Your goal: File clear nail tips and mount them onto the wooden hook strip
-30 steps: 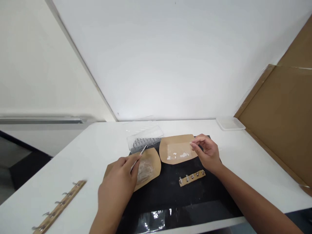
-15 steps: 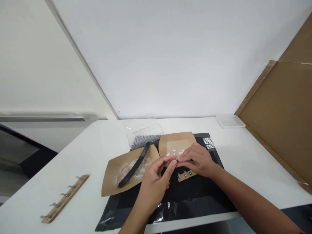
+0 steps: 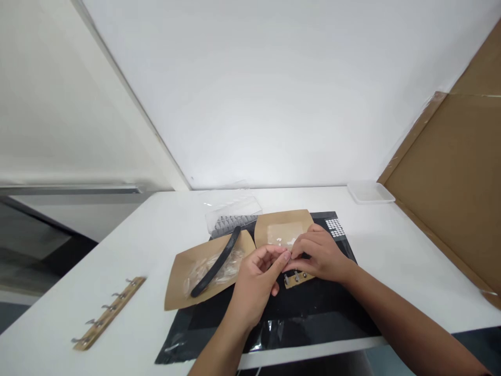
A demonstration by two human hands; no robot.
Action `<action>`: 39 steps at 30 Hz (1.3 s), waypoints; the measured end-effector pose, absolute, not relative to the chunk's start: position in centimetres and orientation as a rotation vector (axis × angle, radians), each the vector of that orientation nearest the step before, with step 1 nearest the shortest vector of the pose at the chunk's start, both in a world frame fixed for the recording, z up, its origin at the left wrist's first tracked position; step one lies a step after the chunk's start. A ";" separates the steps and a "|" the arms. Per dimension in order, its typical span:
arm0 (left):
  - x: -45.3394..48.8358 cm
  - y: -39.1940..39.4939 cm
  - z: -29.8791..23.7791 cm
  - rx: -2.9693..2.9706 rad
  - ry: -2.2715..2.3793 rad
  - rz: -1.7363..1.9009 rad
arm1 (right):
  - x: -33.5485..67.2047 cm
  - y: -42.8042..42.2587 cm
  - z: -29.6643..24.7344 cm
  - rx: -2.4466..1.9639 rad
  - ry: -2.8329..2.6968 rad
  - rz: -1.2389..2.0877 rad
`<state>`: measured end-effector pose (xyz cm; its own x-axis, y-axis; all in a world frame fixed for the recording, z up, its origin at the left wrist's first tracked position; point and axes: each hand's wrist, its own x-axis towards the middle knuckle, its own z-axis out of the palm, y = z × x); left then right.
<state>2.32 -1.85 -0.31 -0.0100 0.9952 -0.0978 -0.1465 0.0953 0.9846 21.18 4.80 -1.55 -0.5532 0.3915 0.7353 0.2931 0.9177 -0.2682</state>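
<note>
My left hand [image 3: 256, 279] and my right hand [image 3: 319, 254] meet over the black plastic sheet [image 3: 309, 324], fingertips pinched together. Whatever sits between them is too small and too covered to make out. Just beneath my right hand lies a short wooden strip with metal hooks [image 3: 296, 278], partly hidden. Behind the fingers is a brown paper tray [image 3: 270, 222] with small white bits [image 3: 291, 241] on a transparent bag. Left of my left hand, another brown paper tray [image 3: 178, 279] holds transparent plastic pieces [image 3: 230, 269], with a curved black strip [image 3: 217, 263] across it.
A wooden rail with several metal hooks [image 3: 111, 312] lies on the white table [image 3: 129, 250] at the left. Transparent packaging with grey pieces [image 3: 235, 222] is at the back. A shallow plastic container [image 3: 370, 193] stands back right, beside a cardboard panel [image 3: 450, 172]. White dots [image 3: 335, 228] mark the sheet's corner.
My pinched fingertips have shifted slightly right and stay together. The view has tilted a little; the trays and hook rails keep their places on the table and sheet.
</note>
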 end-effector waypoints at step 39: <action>1.5 -2.3 -3.4 2.377 1.133 1.068 | 25.8 3.8 -2.7 -0.723 -2.437 0.489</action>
